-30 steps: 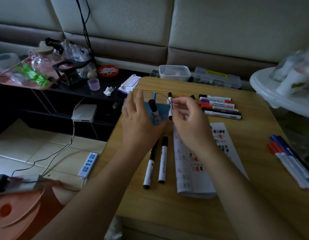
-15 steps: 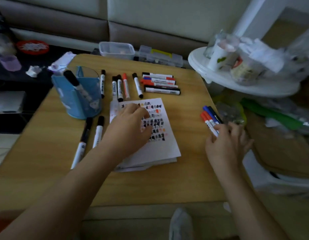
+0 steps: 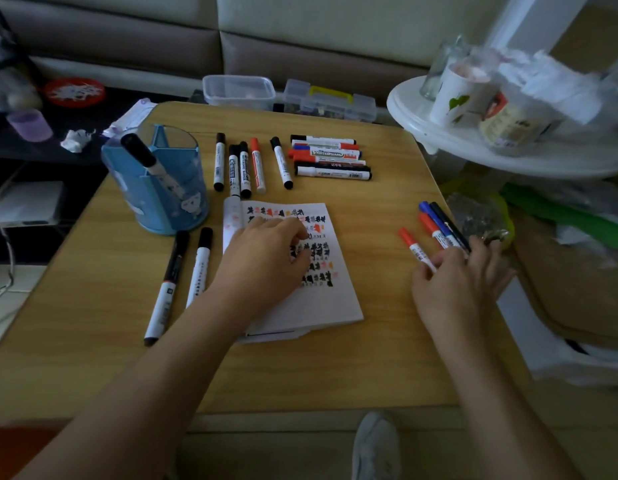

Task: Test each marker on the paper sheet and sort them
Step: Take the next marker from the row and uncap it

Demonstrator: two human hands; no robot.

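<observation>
My left hand [image 3: 266,259] rests on the white paper sheet [image 3: 321,303], which is covered with black and red test marks. My right hand [image 3: 456,285] pinches a red-capped marker [image 3: 413,247] at the table's right edge, pulled slightly apart from a small bunch of red, blue and black markers [image 3: 442,226]. A blue pen holder [image 3: 162,188] at the left holds one black-capped marker [image 3: 144,157]. Several markers [image 3: 252,164] lie in a row behind the sheet, and a stacked group [image 3: 330,157] lies to their right. Two black-capped markers [image 3: 182,278] lie left of the sheet.
A wooden table [image 3: 92,341] carries everything. A clear plastic box [image 3: 238,90] and a compartment case [image 3: 330,100] sit at its far edge. A white round stand [image 3: 508,150] with cups and jars overhangs the right corner. A shoe [image 3: 376,448] shows below the front edge.
A second ago both hands were at the pen holder. My left hand moved onto the paper and my right hand reached the markers at the right edge, drawing one red marker out of the bunch.
</observation>
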